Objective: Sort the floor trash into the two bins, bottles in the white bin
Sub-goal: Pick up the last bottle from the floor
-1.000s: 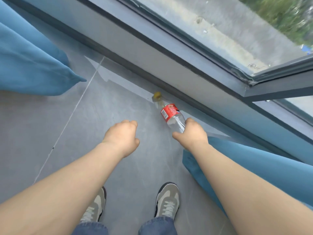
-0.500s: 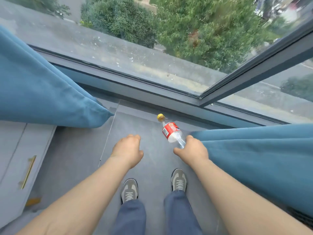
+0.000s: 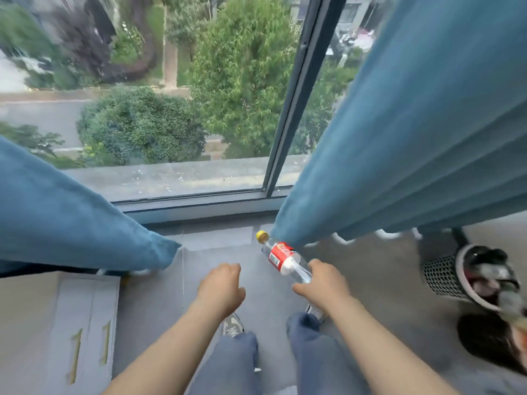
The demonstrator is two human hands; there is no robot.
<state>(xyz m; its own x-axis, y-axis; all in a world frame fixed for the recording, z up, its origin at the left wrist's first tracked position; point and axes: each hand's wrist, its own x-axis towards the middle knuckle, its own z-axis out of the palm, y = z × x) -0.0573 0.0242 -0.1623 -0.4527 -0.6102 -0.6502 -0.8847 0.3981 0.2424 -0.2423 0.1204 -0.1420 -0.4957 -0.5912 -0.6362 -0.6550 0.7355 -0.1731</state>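
Observation:
My right hand grips the base of a clear plastic bottle with a red label and a yellow cap. The bottle is held above the grey floor, cap pointing away from me toward the window. My left hand hangs beside it with fingers curled, holding nothing. A dark perforated mesh bin with a pale rim lies tilted at the right edge, with trash in its mouth. No white bin is in view.
Blue curtains hang on both sides, the left curtain and the right curtain. A large window is straight ahead. A grey cabinet with gold handles stands at the lower left. My shoes and jeans are below.
The view has risen from the floor to the window as I straightened up. The bottle came up off the floor in my right hand. The mesh bin has come into view at the right.

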